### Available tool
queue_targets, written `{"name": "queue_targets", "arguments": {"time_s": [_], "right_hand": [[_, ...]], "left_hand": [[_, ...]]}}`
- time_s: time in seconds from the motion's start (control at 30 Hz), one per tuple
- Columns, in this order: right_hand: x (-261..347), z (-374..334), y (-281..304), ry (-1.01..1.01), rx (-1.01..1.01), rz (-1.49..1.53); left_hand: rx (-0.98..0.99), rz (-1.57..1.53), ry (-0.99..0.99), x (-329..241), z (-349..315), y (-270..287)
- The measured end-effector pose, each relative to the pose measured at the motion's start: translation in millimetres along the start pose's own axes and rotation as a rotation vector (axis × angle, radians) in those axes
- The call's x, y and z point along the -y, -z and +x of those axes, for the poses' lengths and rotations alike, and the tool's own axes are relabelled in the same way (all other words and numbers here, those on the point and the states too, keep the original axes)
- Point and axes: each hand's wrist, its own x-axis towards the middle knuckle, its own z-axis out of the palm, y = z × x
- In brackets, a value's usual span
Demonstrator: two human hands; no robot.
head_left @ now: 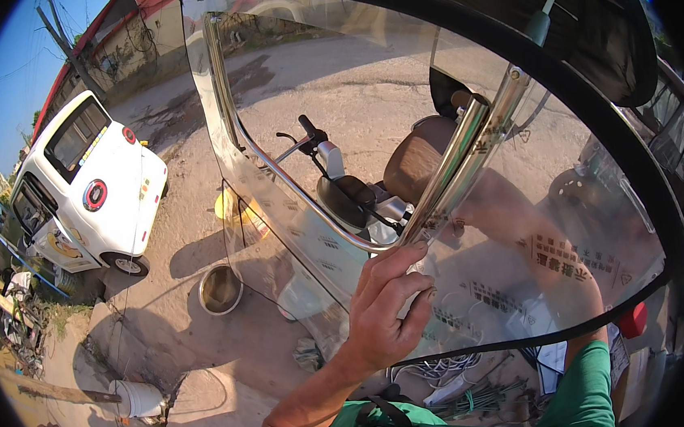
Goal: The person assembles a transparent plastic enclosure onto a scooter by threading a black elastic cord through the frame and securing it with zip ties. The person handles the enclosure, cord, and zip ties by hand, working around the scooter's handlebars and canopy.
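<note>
In front of me stands a large clear plastic panel (pixel 496 306) with a black edge strip (pixel 625 119) and printed film on it. Shiny metal tubes (pixel 457 175) slant across it. My left hand (pixel 391 307) is on the near side, at the lower end of these tubes. Its fingers are curled together; what lies between the fingertips is too small to make out. My right arm reaches behind the panel. Through the plastic, my right hand (pixel 461 223) shows close to the tubes, its fingers blurred and partly covered.
Beyond the panel are a handlebar (pixel 311 139) and a brown seat (pixel 422 158). A small white car (pixel 95 182) is parked at the left. Lower down stand a round bucket (pixel 204 294) and a white bucket (pixel 138 398). Loose cables (pixel 445 369) lie near my body.
</note>
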Motion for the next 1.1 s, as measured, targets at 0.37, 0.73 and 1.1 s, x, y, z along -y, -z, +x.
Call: {"name": "queue_targets", "arguments": {"time_s": [0.37, 0.73, 1.1], "right_hand": [[-16.6, -4.0, 4.8, -0.059, -0.011, 0.068], [12.7, 2.9, -1.2, -0.144, -0.060, -0.034], [15.0, 0.2, 0.3, 0.007, 0.094, 0.059]], "left_hand": [[-0.046, -0.006, -0.011, 2.7, 7.8, 0.1], [-0.163, -0.011, 0.148, 10.5, 7.8, 0.2], [-0.140, -0.173, 0.257, 19.3, 12.5, 1.6]]}}
